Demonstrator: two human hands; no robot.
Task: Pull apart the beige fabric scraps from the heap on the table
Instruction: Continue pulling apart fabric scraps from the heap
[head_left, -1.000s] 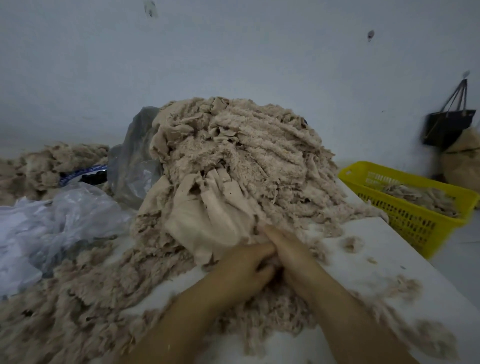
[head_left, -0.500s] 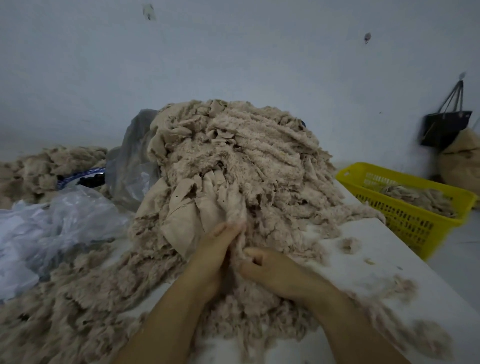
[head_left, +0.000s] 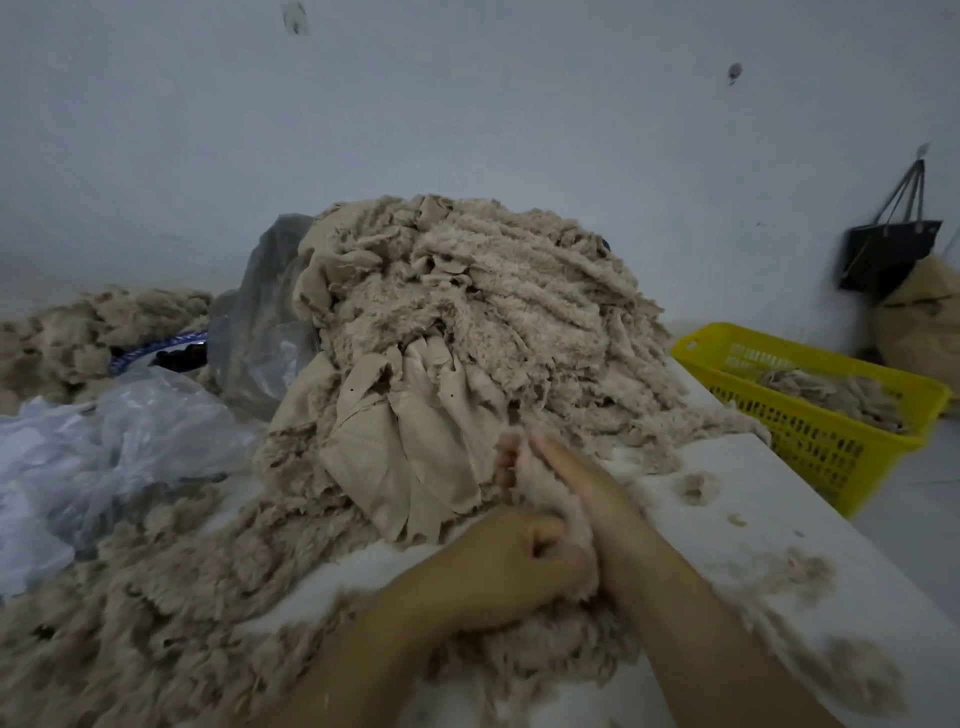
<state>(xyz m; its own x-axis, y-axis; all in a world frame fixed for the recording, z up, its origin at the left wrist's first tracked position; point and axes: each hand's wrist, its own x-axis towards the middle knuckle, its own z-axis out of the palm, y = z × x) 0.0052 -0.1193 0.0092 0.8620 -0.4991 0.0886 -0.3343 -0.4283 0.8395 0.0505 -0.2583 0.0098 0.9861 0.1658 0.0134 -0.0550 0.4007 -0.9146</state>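
A tall heap of beige fabric scraps (head_left: 467, 312) rises at the middle of the white table (head_left: 753, 519), fluffy strips on top and smooth flat pieces (head_left: 410, 457) hanging at its front. At the heap's near foot, my left hand (head_left: 509, 566) is clenched in a fist round a fluffy beige scrap (head_left: 550, 493). My right hand (head_left: 576, 478) lies just beyond it, fingers curled round the upper end of the same scrap. The fingertips are partly buried in fluff.
Loose beige fluff (head_left: 145, 597) spreads over the table's left and near side. Crumpled clear plastic bags (head_left: 104, 447) lie at the left. A yellow basket (head_left: 810, 410) with scraps stands off the table's right edge. A black bag (head_left: 888, 254) hangs on the wall.
My left hand dropped back toward me and closed into a fist on the scrap. My right hand moved forward and up along it, toward the heap.
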